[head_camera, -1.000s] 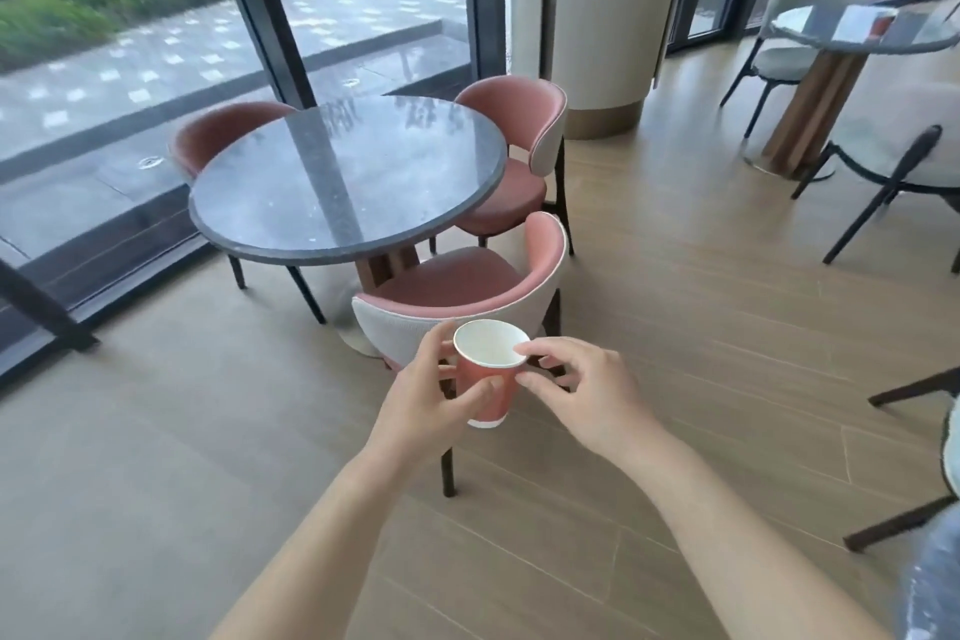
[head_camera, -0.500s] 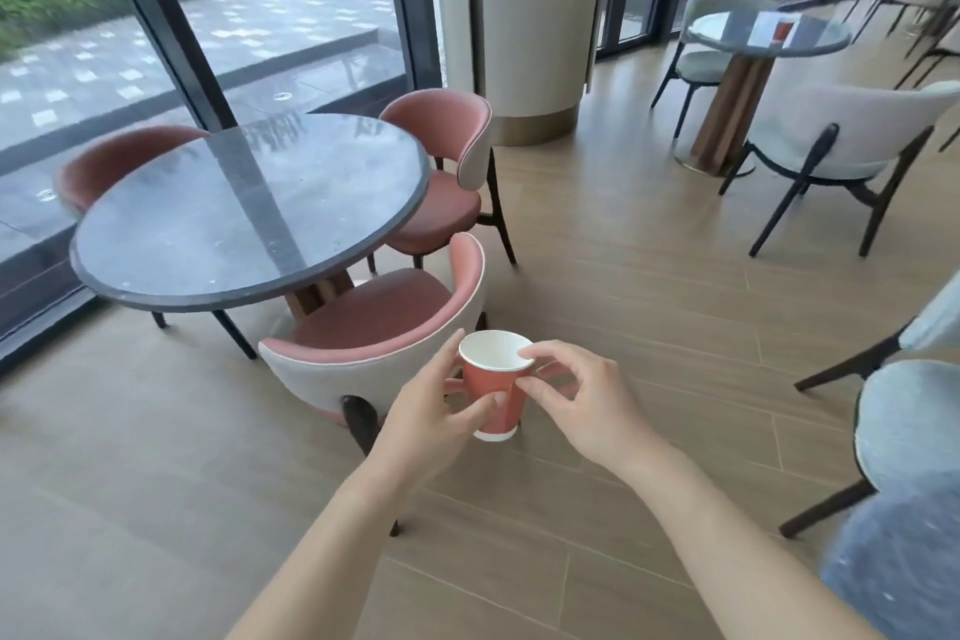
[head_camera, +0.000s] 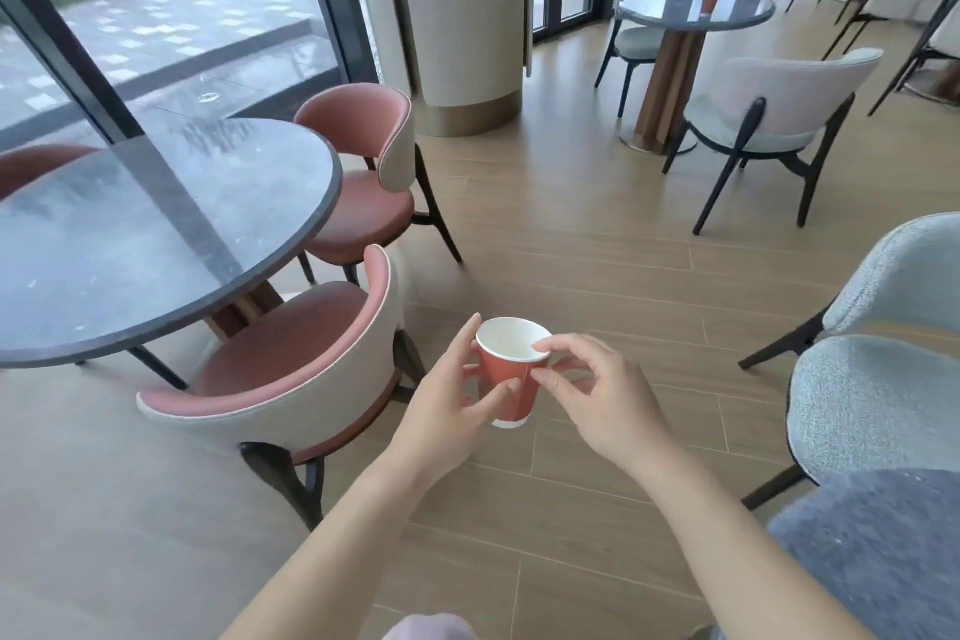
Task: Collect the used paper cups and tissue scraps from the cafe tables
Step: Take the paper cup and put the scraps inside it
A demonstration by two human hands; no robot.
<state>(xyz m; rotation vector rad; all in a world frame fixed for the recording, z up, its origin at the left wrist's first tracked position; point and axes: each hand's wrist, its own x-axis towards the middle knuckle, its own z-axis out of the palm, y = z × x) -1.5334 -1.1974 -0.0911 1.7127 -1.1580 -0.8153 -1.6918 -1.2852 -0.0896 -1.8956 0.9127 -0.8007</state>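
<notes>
The far table (head_camera: 696, 8) now sits nearer in view, both hands' fingers (head_camera: 488, 400) still pinching the red cup (head_camera: 511, 379).

Both bare forearms extend forward and converge on the paper cup (head_camera: 511, 372). The left hand (head_camera: 447, 411) wraps the cup's left wall, thumb across the front, index finger raised beside the rim. The right hand (head_camera: 605, 400) pinches the cup's right rim, remaining fingers curled
</notes>
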